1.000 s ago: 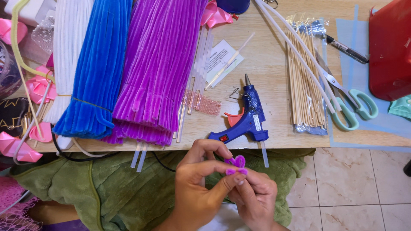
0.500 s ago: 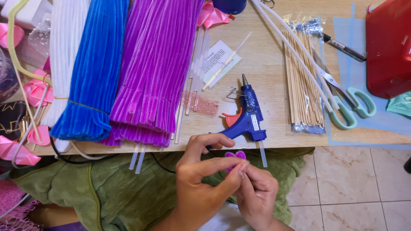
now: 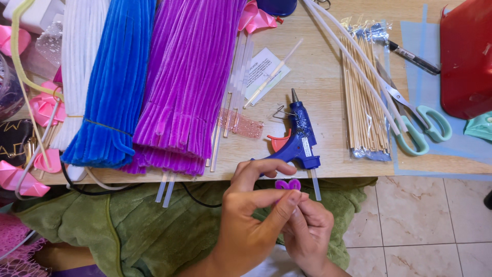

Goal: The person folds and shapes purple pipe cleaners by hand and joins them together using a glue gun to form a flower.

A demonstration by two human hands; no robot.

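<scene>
Left hand (image 3: 251, 218) pinched around a small bent purple pipe cleaner piece (image 3: 287, 184), index finger and thumb closed on it, held just below the table edge (image 3: 435, 169) and above a green cloth (image 3: 133, 225). Right hand (image 3: 307, 233) closed beside the left, fingertips touching the same purple piece from below. Directly beyond the hands: blue glue gun (image 3: 300, 138) lying on the table, nozzle pointing away, clear glue stick protruding from its rear over the edge. Left of the gun: purple pipe cleaner bundle (image 3: 189, 87), then blue bundle (image 3: 115, 87), then white bundle (image 3: 79, 61). Right of the gun: packet of wooden skewers (image 3: 364, 102), mint-handled scissors (image 3: 417, 123). Far right: red container (image 3: 469, 56).
</scene>
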